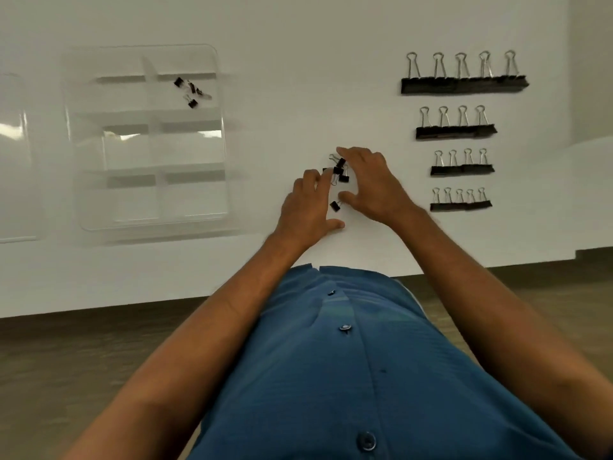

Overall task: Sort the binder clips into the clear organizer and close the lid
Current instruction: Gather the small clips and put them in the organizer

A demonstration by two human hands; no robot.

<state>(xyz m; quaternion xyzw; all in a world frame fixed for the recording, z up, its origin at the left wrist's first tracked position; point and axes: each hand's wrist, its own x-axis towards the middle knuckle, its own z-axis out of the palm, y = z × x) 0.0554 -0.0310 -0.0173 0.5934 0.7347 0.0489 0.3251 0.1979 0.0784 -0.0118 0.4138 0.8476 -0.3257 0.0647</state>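
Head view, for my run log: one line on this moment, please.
stage: gathering | both hands around small clips | organizer: few clips in one compartment | lid off

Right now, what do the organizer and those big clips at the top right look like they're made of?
Organizer: seemingly clear glossy plastic; the table shows through it and its walls catch glare. Largest binder clips: matte black bodies, probably painted metal, with shiny silvery wire handles.

Soft, even light is falling across the white bench (298, 61); shadows are lying faint and short under the clip rows (462, 84); pale glare is streaking the clear organizer (83, 167) — its walls are blurring; the wide lens is bending the bench edge; the whole frame is looking slightly soft.
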